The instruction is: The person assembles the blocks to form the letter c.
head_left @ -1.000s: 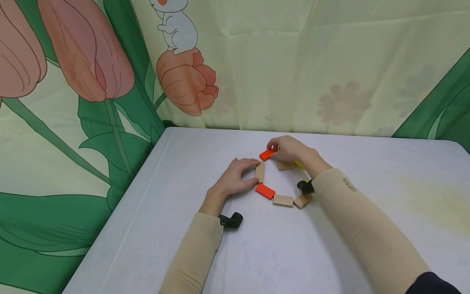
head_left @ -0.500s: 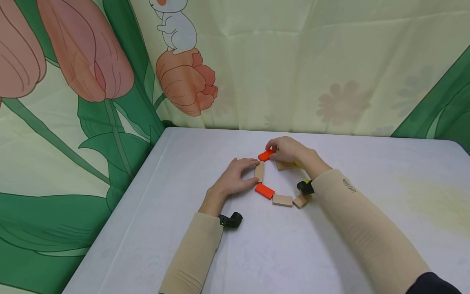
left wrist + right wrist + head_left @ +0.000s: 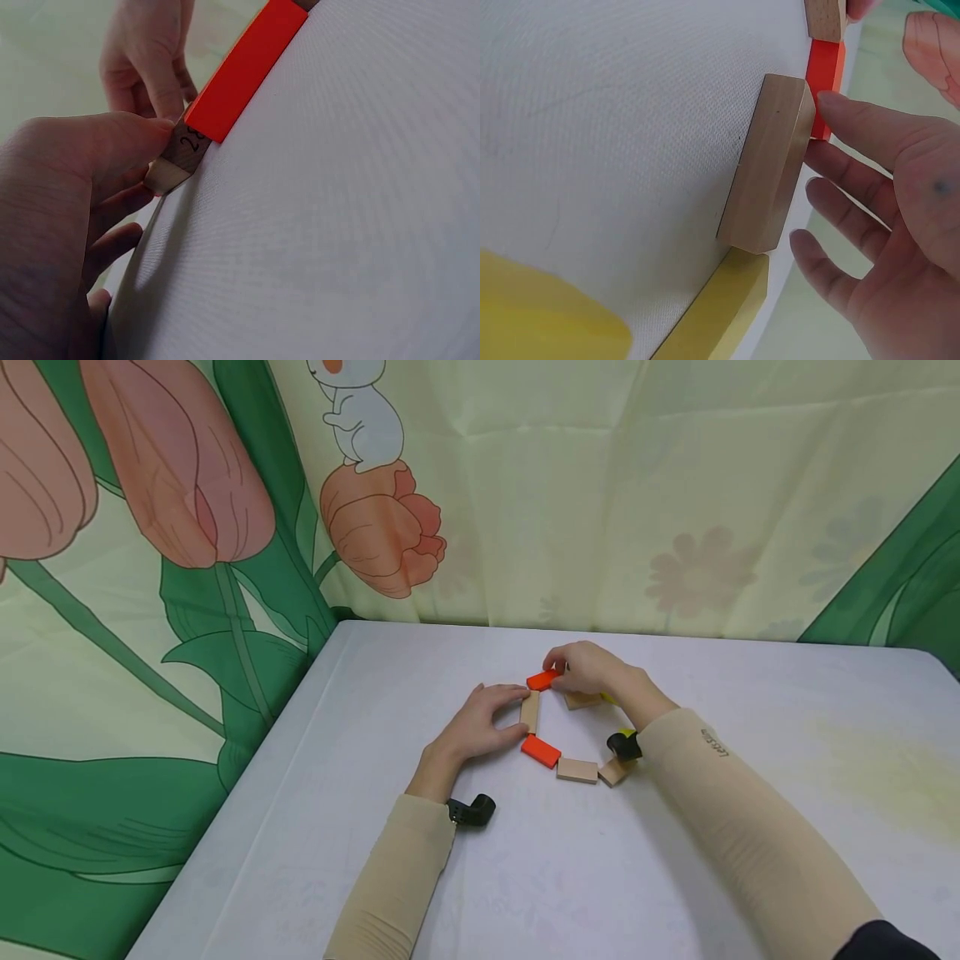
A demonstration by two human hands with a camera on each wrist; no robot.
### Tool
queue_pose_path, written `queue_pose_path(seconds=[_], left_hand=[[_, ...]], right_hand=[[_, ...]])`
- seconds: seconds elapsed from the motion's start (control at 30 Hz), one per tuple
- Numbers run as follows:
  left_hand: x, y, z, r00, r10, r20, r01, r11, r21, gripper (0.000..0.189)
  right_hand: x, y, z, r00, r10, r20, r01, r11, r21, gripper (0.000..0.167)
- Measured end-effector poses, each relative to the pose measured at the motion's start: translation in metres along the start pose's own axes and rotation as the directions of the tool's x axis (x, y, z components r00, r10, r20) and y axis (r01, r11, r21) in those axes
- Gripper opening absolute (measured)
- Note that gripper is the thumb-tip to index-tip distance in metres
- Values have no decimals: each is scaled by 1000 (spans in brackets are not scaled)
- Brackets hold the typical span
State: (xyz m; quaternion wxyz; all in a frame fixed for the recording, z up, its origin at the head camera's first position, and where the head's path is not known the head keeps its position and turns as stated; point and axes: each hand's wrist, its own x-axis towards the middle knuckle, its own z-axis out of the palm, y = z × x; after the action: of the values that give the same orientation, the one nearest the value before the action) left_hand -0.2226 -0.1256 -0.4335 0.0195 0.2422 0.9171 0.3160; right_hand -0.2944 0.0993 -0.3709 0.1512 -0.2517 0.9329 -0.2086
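Small rectangular blocks lie in a ring on the white table. My left hand point(image 3: 480, 722) holds a plain wooden block point(image 3: 530, 712) at the ring's left side, thumb and forefinger at its two ends. In the left wrist view, that wooden block point(image 3: 187, 146) carries dark handwritten figures beside a red block point(image 3: 247, 71). At the ring's back left, my right hand point(image 3: 592, 667) pinches another red block point(image 3: 540, 681) between thumb and forefinger. This red block point(image 3: 826, 64) meets the held wooden block's end in the right wrist view. The right hand's other fingers are spread.
Behind the right hand's red block lie a wooden block point(image 3: 766, 165) and a yellow block point(image 3: 720, 311). Two wooden blocks point(image 3: 577, 770) point(image 3: 617, 772) form the ring's front. More yellow point(image 3: 627, 732) shows beside the right wrist camera. A printed curtain point(image 3: 555, 510) hangs behind the table point(image 3: 750, 735).
My right hand has slid the red block slightly left and nearer, up to the end of the wooden block. My left hand has stayed in place.
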Motion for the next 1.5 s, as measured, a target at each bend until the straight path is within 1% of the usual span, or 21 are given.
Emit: queue_pose_path(seconds=[0.33, 0.63, 0.83, 1.23, 1.5], left_hand=[[-1, 1, -1, 1000, 11, -2, -11, 1000, 3, 55], [-1, 1, -1, 1000, 1, -1, -1, 1000, 3, 56], [-1, 1, -1, 1000, 9, 0, -9, 1000, 2, 56], [-1, 2, -1, 1000, 11, 3, -11, 1000, 4, 55], [-1, 2, -1, 1000, 5, 7, -5, 1000, 10, 55]], right_hand=[[-1, 0, 0, 1000, 0, -2, 0, 1000, 4, 28], [-2, 2, 2, 1000, -7, -11, 8, 1000, 14, 29], [-2, 2, 2, 1000, -10, -16, 10, 1000, 12, 29], [-5, 3, -4, 1000, 4, -11, -4, 999, 34, 33], [-10, 4, -11, 998, -49, -32, 50, 998, 35, 34]])
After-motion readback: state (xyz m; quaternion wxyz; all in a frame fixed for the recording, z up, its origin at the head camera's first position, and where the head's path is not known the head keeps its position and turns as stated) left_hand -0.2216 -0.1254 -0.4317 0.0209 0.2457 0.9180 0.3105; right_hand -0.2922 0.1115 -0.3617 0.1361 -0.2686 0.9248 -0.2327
